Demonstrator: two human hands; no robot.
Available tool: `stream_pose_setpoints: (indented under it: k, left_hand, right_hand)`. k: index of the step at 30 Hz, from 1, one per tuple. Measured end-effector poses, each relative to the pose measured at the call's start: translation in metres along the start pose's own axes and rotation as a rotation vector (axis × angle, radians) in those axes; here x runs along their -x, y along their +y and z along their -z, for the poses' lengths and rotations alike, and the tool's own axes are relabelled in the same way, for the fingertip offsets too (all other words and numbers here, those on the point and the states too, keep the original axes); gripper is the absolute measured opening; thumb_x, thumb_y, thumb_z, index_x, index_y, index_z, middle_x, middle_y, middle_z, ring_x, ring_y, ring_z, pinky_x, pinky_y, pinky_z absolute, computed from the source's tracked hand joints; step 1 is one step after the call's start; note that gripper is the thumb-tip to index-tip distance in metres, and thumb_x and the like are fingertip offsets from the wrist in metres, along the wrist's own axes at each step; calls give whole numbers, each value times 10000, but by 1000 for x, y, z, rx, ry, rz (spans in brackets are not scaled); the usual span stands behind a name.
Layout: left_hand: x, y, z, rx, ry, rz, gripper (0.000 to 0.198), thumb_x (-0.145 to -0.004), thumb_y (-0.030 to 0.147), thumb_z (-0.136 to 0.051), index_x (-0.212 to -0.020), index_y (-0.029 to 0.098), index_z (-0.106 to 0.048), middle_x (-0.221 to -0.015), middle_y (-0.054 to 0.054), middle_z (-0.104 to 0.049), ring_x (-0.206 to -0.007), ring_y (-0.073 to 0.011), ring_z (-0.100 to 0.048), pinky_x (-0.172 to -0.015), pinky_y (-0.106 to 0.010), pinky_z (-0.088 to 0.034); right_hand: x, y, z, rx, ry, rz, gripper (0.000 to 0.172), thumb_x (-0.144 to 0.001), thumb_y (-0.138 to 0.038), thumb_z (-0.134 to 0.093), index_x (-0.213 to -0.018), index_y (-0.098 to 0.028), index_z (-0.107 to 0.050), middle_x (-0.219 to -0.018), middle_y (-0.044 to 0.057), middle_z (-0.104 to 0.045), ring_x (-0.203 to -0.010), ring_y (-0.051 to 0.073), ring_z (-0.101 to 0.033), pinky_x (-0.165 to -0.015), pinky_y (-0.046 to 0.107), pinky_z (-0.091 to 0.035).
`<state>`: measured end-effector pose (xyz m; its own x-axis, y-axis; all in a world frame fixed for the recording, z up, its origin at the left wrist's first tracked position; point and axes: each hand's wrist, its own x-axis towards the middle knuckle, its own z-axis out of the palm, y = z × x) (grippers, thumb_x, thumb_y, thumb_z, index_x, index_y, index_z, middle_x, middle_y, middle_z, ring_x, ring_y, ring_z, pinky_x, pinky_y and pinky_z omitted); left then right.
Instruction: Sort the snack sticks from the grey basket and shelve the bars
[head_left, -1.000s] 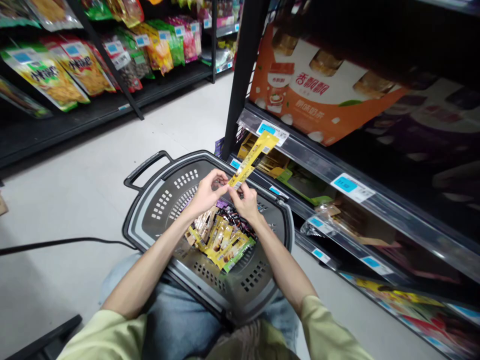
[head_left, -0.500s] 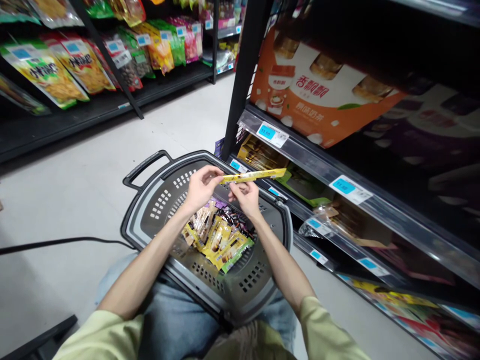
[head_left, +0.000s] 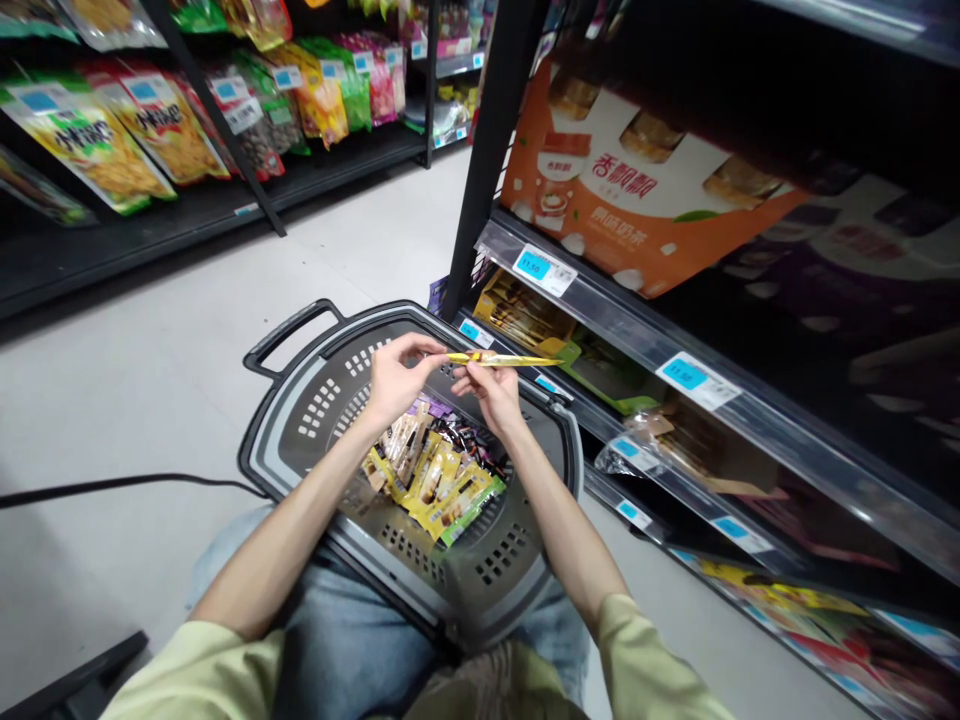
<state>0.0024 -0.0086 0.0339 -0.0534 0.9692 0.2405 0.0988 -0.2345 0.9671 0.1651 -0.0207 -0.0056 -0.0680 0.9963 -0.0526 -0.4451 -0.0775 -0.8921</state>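
Between my two hands is a long, thin yellow snack packet (head_left: 525,360), turned nearly edge-on above the basket. My left hand (head_left: 401,375) pinches its left end. With thumb and fingers, my right hand (head_left: 491,390) grips it a little right of there, and its right end sticks out past my fingers. Beneath them, a dark grey shopping basket (head_left: 322,440) with perforated walls rests at my lap. Inside it lie several small snack packets (head_left: 439,480), yellow, beige, purple and green; my forearms frame the pile.
To the right, a black shelf rack (head_left: 615,345) stands close to the basket, with an orange milk tea carton (head_left: 637,190) and boxes of snack packets (head_left: 525,310) below. Across the pale floor (head_left: 180,370), another shelf holds bagged snacks (head_left: 97,140). The basket's handle (head_left: 292,335) juts out left.
The yellow packet has tilted from showing its broad face to nearly edge-on, and its right end has dropped slightly. Both hands keep hold of it in almost the same place.
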Motion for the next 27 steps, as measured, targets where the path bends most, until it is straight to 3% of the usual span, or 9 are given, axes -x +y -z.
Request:
stream_pose_setpoints:
  k: [12,18,27]
  left_hand:
    - [1,-5,-4,32,52,19,91,-720,213,-775,-789,168,-738,-804,-33,-755,-737,-148,-676,-707,-275,-524]
    - [4,-4,-6,-45,39,14,67,-712,217,-777,-757,173,-756,-767,-29,-753,-694,-140,-659,-663,-272,-518]
    - [4,-2,-5,-53,16,32,81,-720,233,-772,-771,173,-749,-766,-38,-756,-699,-152,-682,-684,-288,-553]
  right_hand:
    - [0,5,2,74,8,82,343,-772,-357,-789,-1039,-209,-633,-811,11,-767,-595,122,-700,-553,206,-549]
    - [0,1,-2,89,83,58,377,-687,-334,-848,-948,-202,-610,-732,-22,-727,-524,102,-656,-489,183,-512]
    - [-2,7,1,57,94,-3,449,-651,-333,-876,-939,-218,-552,-890,-15,-722,-600,114,-697,-531,198,-561]
